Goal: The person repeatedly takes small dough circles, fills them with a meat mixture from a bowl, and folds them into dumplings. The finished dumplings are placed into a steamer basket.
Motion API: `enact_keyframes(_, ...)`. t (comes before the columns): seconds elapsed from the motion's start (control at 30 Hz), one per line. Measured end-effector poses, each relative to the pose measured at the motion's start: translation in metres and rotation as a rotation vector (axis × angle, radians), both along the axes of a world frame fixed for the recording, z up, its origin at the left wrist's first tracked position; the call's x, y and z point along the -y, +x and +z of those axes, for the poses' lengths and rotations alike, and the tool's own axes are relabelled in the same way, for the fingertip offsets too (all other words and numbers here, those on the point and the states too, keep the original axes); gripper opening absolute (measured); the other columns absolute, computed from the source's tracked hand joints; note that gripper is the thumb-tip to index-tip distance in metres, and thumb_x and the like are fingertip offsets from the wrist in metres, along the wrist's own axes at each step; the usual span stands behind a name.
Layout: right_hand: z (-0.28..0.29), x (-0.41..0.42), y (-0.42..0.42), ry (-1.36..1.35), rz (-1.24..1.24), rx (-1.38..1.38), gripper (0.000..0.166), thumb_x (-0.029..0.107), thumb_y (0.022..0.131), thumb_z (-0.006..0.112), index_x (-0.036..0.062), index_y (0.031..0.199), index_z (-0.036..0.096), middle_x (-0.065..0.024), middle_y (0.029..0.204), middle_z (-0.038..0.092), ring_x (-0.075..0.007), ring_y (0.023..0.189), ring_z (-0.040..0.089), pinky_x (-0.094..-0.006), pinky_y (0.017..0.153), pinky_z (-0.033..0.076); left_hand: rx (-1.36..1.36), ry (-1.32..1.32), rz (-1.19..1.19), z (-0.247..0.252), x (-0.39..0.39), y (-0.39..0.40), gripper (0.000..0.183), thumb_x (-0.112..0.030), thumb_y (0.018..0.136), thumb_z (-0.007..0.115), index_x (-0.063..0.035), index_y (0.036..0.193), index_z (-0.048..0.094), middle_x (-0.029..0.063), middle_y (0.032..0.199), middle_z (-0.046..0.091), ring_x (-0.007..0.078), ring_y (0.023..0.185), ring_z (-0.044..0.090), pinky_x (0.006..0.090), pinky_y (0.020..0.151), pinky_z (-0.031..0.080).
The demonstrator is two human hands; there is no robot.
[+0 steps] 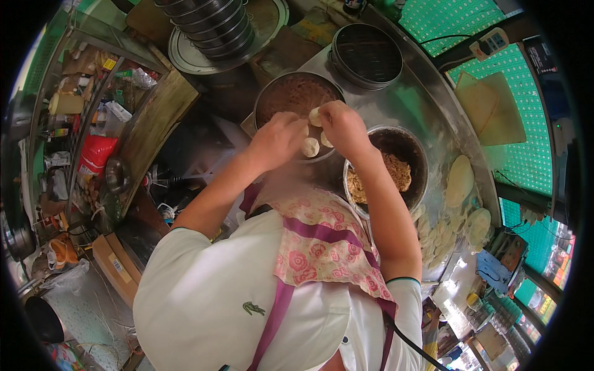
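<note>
Over a round steamer tray (287,95), several pale dough buns sit near its front edge, one bun (310,147) in plain sight between my hands. My right hand (343,127) has its fingertips on another bun (315,117), and a further one is partly covered beneath that hand. My left hand (280,139) is bent over the tray's left part, with a bit of pale dough showing at its fingertips; its grip is partly hidden. Below my right forearm stands a metal bowl (423,185) of brown, chunky filling (394,174).
Flat dough rounds (459,181) lie on the metal counter at right. A round steamer with a dark slatted base (366,55) stands beyond the tray. Stacked metal steamers (213,28) rise at the back left, near a wooden board edge (158,134).
</note>
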State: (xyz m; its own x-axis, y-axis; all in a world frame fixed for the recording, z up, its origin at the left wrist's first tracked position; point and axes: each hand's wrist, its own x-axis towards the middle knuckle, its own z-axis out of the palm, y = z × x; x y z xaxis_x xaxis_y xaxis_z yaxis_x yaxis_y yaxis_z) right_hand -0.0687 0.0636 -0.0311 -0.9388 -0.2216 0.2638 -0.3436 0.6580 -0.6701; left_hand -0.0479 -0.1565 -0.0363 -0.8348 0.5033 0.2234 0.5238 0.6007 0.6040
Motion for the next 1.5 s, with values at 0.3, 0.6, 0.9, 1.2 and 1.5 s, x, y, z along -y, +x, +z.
enact_keyframes(0.3,-0.022,0.004,-0.010,0.085,0.027,-0.039,0.010,0.016,0.093,0.066,0.0071,0.096,0.067,-0.0146,0.092,0.067,-0.0405,0.083,0.068,-0.0478,0.072,0.057,-0.096,0.103,-0.035,-0.006,-0.011,-0.007,0.030,-0.008,0.090,0.069,0.0000,0.118,0.066,0.0156,0.120,0.067,0.0364,0.113,0.063,0.0428,0.096,0.053)
enact_keyframes(0.6,0.019,-0.030,0.012,-0.159,-0.243,-0.041,0.010,0.010,0.088,0.077,0.0058,0.095,0.070,-0.0151,0.092,0.069,-0.0339,0.079,0.070,-0.0423,0.068,0.056,-0.104,0.267,-0.111,0.027,-0.033,0.003,0.015,-0.004,0.091,0.066,0.0009,0.105,0.070,0.0170,0.103,0.070,0.0365,0.097,0.067,0.0421,0.085,0.054)
enact_keyframes(0.9,0.008,-0.161,0.143,-0.274,-0.824,0.075,0.012,0.010,0.091,0.077,0.0010,0.098,0.072,-0.0091,0.082,0.069,-0.0178,0.071,0.063,-0.0319,0.066,0.052,0.131,0.362,-0.400,0.028,-0.095,0.037,0.009,-0.006,0.091,0.065,-0.0002,0.094,0.071,0.0177,0.092,0.070,0.0388,0.085,0.067,0.0440,0.075,0.055)
enact_keyframes(1.2,-0.108,-0.214,0.350,-0.190,-1.420,0.237,0.019,0.017,0.091,0.075,-0.0007,0.098,0.074,-0.0123,0.077,0.070,-0.0197,0.070,0.064,-0.0336,0.068,0.053,0.578,0.367,-0.474,0.020,-0.112,0.044,0.023,-0.010,0.106,0.053,0.0049,0.106,0.070,0.0086,0.093,0.072,0.0124,0.076,0.065,0.0263,0.071,0.053)
enact_keyframes(1.5,-0.166,-0.244,0.436,-0.162,-1.828,0.254,0.032,0.024,0.095,0.069,-0.0022,0.113,0.074,-0.0189,0.096,0.078,-0.0274,0.087,0.075,-0.0371,0.080,0.057,0.756,0.374,-0.462,0.018,-0.124,0.047,0.027,-0.015,0.109,0.051,0.0045,0.115,0.068,0.0077,0.099,0.072,0.0099,0.081,0.064,0.0244,0.074,0.054)
